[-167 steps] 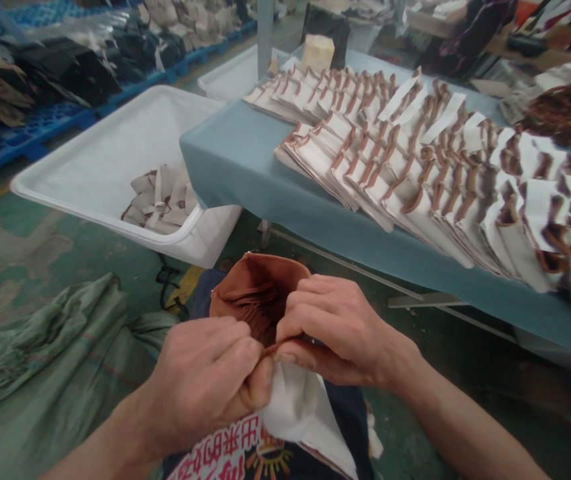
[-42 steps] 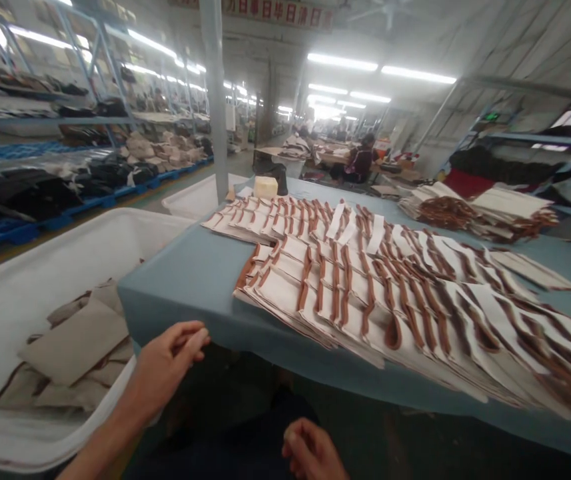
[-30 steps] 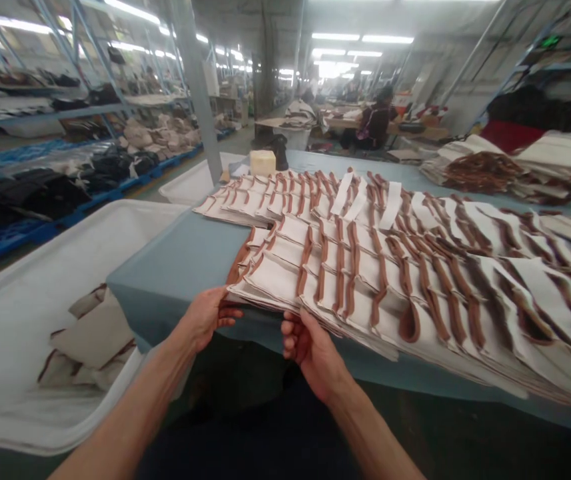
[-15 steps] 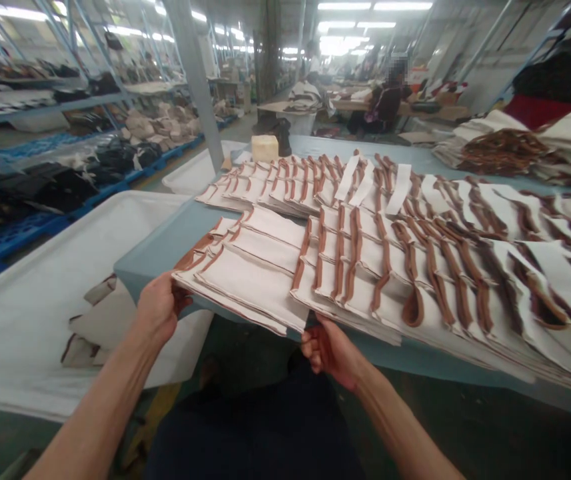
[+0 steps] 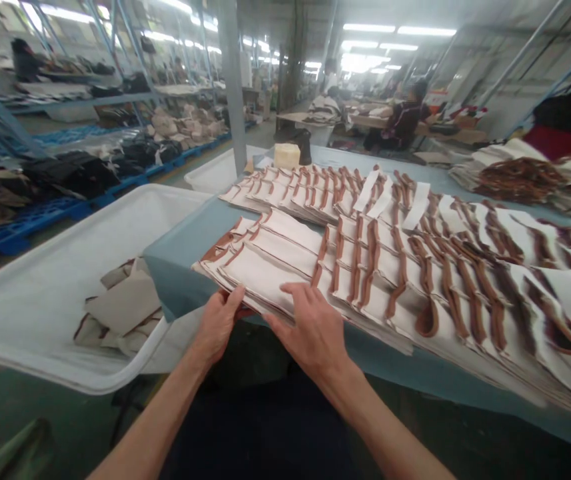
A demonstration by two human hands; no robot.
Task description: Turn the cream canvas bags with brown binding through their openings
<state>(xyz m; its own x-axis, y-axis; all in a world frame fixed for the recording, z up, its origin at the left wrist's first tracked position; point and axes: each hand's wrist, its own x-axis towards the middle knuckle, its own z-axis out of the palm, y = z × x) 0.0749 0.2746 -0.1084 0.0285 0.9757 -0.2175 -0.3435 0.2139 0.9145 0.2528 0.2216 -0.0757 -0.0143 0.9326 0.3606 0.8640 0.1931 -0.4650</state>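
A stack of cream fabric panels (image 5: 275,261) with brown edging lies at the near left corner of the table. My left hand (image 5: 221,321) pinches the front edge of this stack, thumb on top and fingers underneath, partly hidden. Just to the right, my right hand (image 5: 312,327) is open, fingers apart, at the same front edge; its fingertips reach over the top panel. Overlapping rows of similar cream panels with brown straps (image 5: 372,260) run off to the right, right beside my right hand.
The table has a blue-grey cover (image 5: 178,233). At its left stands a white bin (image 5: 130,380) holding several cream pieces (image 5: 125,303). White strips (image 5: 418,205) lie across the back row. A metal post (image 5: 234,87) rises behind; a person (image 5: 405,120) sits farther off.
My right hand has come up from beneath the stack's front corner and opened over its edge. My left hand has shifted along from the left corner to the front edge. The view has turned left.
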